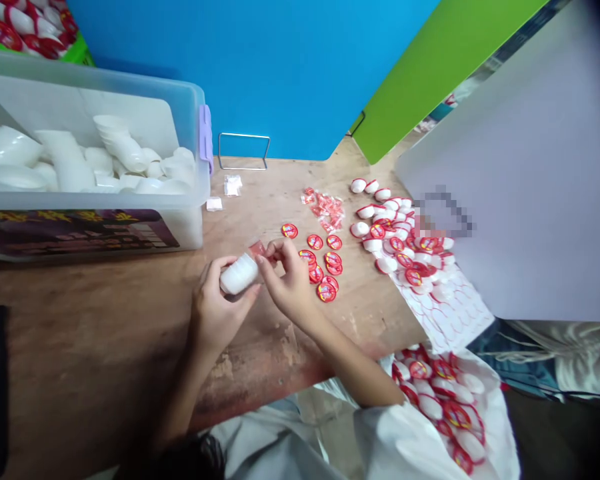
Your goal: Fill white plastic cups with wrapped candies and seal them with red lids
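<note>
My left hand (214, 297) is wrapped round a short stack of white plastic cups (239, 274), tilted with its mouth toward the upper right. A small red sachet (256, 249) is at the mouth of the stack, pinched in the fingers of my right hand (291, 283). Whether the sachet is inside the top cup or just at its rim, I cannot tell. Right beside my right hand lie several round red printed lids (327, 292), some overlapping. Behind them is a small heap of red sachets (329, 212) on the wooden table (130, 300).
A clear plastic bin (190, 227) of white cups stands at the left. Small white packets (233, 185) lie near a wire stand (244, 135). Blue (260, 73) and green panels (400, 93) rise behind. Red-and-white cups (387, 213) pile at right; more fill a white bag (503, 427) below.
</note>
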The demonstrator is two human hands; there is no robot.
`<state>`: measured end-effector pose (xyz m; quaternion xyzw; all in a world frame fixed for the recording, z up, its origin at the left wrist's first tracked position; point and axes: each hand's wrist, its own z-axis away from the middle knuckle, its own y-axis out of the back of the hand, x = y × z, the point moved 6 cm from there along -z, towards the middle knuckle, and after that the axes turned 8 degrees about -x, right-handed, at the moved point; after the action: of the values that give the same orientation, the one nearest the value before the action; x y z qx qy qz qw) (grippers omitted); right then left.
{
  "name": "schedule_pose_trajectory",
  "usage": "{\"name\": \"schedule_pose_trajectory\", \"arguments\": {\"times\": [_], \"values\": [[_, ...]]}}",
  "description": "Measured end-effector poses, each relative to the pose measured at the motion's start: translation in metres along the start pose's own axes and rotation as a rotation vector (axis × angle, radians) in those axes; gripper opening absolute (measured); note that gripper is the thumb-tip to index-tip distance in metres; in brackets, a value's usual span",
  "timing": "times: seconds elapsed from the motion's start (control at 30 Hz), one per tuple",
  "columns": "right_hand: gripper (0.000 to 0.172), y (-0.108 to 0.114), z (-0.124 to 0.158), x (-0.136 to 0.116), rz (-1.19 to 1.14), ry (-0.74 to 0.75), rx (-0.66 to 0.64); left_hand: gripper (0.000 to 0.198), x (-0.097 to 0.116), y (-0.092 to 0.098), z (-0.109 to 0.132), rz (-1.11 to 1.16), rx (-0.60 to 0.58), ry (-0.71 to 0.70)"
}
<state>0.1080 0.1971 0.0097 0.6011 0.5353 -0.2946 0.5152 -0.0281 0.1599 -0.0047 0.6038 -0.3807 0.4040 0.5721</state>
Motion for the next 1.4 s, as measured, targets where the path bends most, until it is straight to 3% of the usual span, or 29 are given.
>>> {"name": "schedule_pose_trajectory", "arguments": {"times": [0.17,0.27,0.37,0.57,0.8,0.93,1.07,1.23,1.4], "values": [[0.008,-0.014,0.007,-0.009,0.06,0.084,0.001,0.03,0.01,0.002,0.009,-0.264,0.066,-0.089],[0.008,-0.021,0.001,-0.005,0.072,0.004,0.005,0.027,0.015,0.003,0.017,-0.411,0.115,-0.14],[0.008,-0.025,-0.006,0.001,0.086,-0.072,0.04,0.032,0.012,-0.001,0.021,-0.472,0.089,-0.135],[0.008,-0.027,-0.019,0.003,0.147,-0.034,0.084,0.027,0.001,-0.003,0.023,-0.396,0.056,-0.067],[0.007,-0.02,-0.019,-0.002,0.126,-0.03,0.128,0.026,0.009,0.007,0.029,-0.427,0.137,-0.161],[0.007,-0.023,-0.014,-0.008,0.13,-0.004,0.125,0.025,0.004,0.008,0.029,-0.344,0.051,-0.055],[0.006,-0.024,-0.014,-0.006,0.14,0.026,0.111,0.028,-0.001,0.012,0.03,-0.291,0.056,0.038],[0.006,-0.004,-0.017,0.002,0.225,0.069,0.258,0.034,-0.02,0.02,0.03,-0.154,-0.024,0.205],[0.006,-0.006,-0.012,0.004,0.237,0.107,0.292,0.034,-0.02,0.015,0.027,-0.097,-0.021,0.098]]}}
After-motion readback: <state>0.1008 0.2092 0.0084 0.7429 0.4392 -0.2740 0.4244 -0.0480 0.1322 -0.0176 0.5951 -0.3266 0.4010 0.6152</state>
